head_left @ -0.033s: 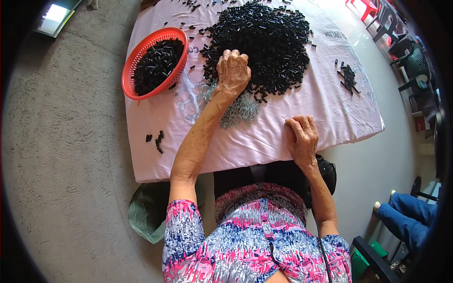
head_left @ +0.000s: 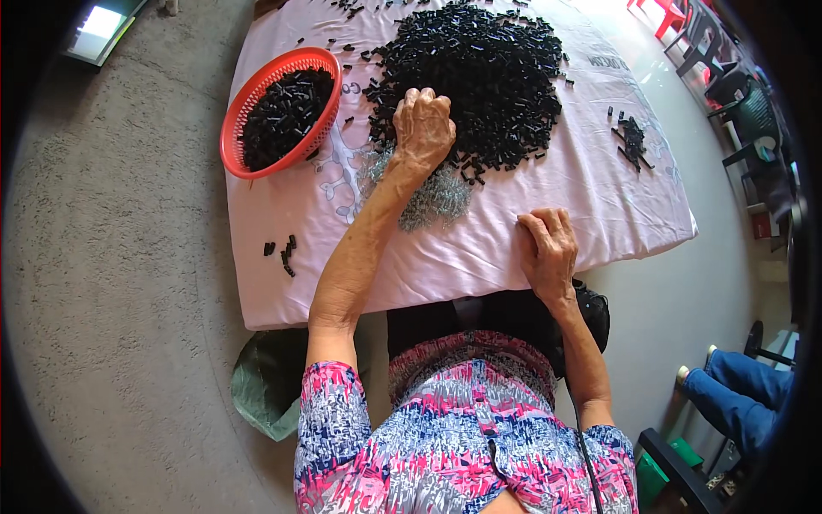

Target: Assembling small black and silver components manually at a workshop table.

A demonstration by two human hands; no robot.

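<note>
A big heap of small black pieces (head_left: 479,77) lies on a table covered with a pink cloth (head_left: 342,274). My left hand (head_left: 422,127) reaches across to the heap's near edge, knuckles up, fingers curled down into the pieces. Just below that wrist lies a patch of small silvery metal bits (head_left: 432,199). My right hand (head_left: 548,250) rests palm down on the cloth near the table's front edge, and nothing shows in it. A red round mesh basket (head_left: 244,107) partly filled with black pieces stands at the left.
A small cluster of black pieces (head_left: 632,137) lies at the right of the cloth, and a few more (head_left: 285,250) at the front left. A green bag (head_left: 265,385) sits on the floor under the table. Another person's jeans-clad legs (head_left: 736,394) are at the right. Chairs (head_left: 736,103) stand beyond.
</note>
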